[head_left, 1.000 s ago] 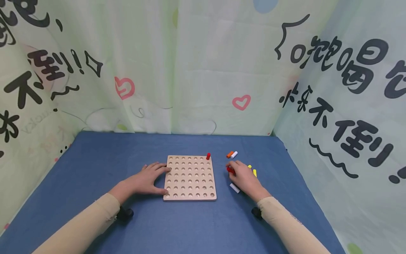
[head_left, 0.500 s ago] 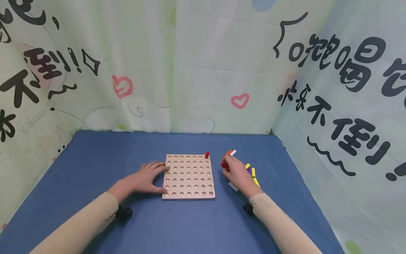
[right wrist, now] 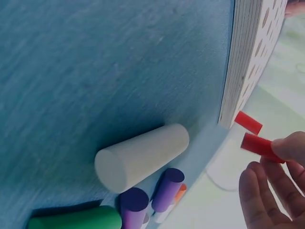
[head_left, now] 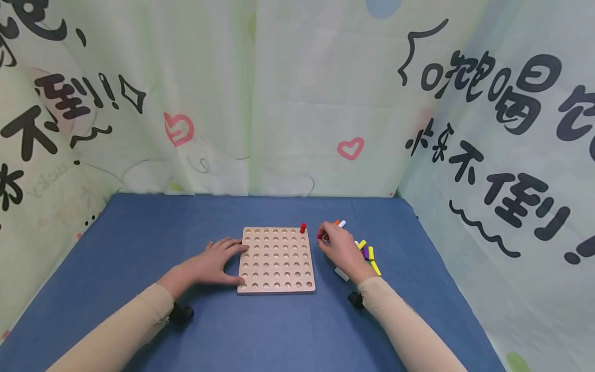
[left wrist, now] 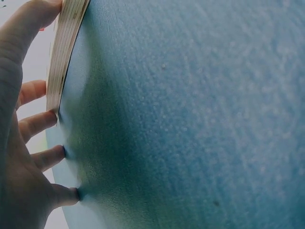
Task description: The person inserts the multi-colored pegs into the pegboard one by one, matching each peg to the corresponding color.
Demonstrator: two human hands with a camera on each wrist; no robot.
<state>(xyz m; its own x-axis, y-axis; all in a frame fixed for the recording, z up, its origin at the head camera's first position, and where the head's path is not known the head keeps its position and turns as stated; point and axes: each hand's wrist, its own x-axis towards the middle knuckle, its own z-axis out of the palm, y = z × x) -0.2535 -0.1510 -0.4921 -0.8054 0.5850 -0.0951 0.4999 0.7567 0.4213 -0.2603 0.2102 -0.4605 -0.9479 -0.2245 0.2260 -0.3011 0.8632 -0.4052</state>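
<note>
A broad desk [head_left: 260, 336] spread with plain blue cloth carries everything. Near its middle a square, pale wooden board with rows of round holes [head_left: 271, 260] lies flat. To the board's right, small cylindrical pegs lie scattered on the cloth: a white peg [head_left: 341, 274] nearest the front edge, three yellow pegs [head_left: 371, 253] beside purple pegs [head_left: 365, 252], and, farther back, an orange peg [head_left: 337, 222] next to a second white one [head_left: 342, 223]. The right wrist view also shows a green peg [right wrist: 76, 219] lying on its side.
</note>
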